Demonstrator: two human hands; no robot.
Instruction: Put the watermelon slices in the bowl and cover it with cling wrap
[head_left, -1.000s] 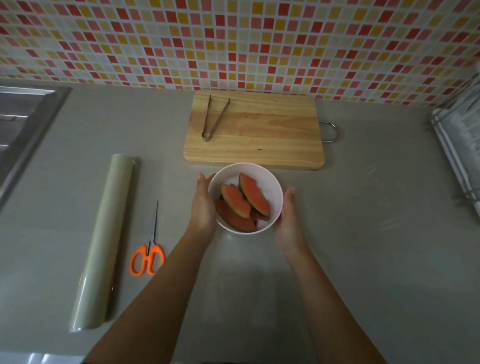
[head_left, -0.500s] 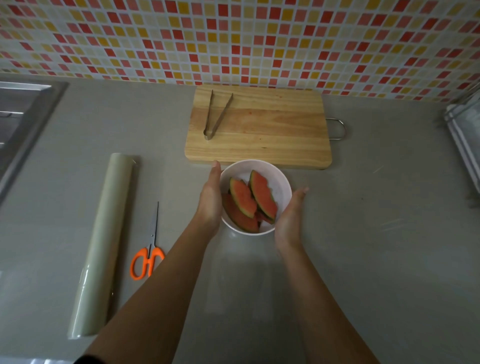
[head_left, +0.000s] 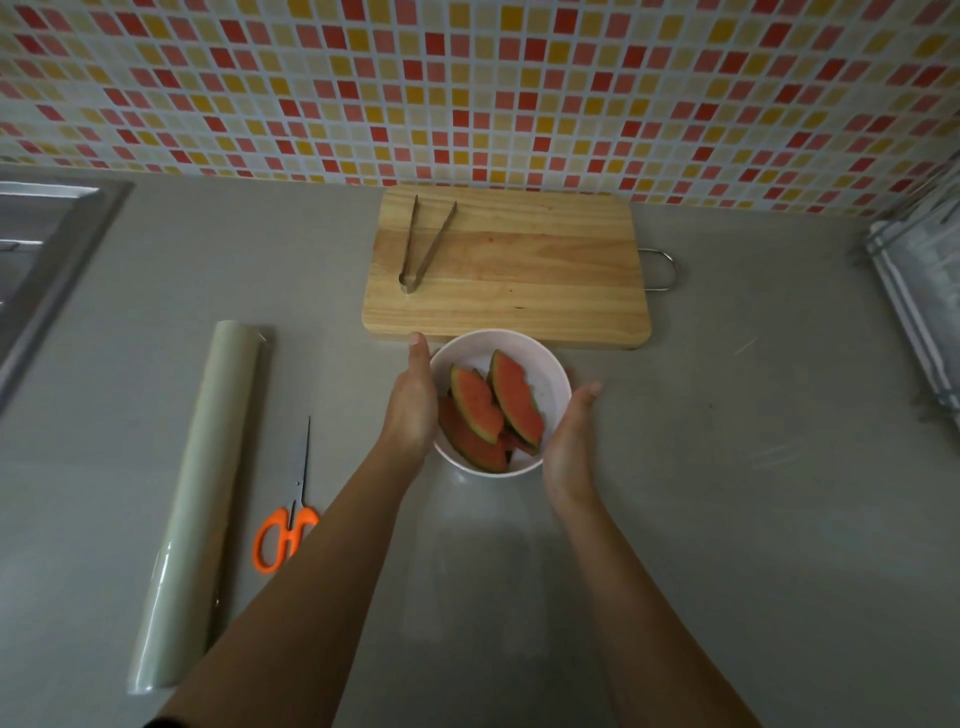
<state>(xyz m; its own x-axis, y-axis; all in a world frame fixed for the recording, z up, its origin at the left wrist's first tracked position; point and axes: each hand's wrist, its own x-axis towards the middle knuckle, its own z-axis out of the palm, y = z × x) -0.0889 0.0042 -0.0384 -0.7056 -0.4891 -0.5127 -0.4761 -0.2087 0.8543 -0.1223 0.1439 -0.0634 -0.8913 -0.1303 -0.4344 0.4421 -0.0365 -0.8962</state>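
Grip open: straight-fingered left hand (head_left: 413, 410) and right hand (head_left: 569, 449) flank the bowl (head_left: 551, 385) of watermelon slices (head_left: 514, 400).

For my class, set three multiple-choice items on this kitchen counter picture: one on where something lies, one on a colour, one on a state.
1. Where do the tongs lie?
A. on the board
B. in the sink
C. on the wrap roll

2. What colour are the handles of the scissors?
A. blue
B. orange
C. black

3. How are the left hand and right hand held?
A. clenched in fists
B. gripping the tongs
C. fingers straight, one on each side of the bowl

Answers:
1 A: the tongs rest on the board's left part.
2 B: both handle loops are orange.
3 C: the hands flank the bowl with fingers straight.
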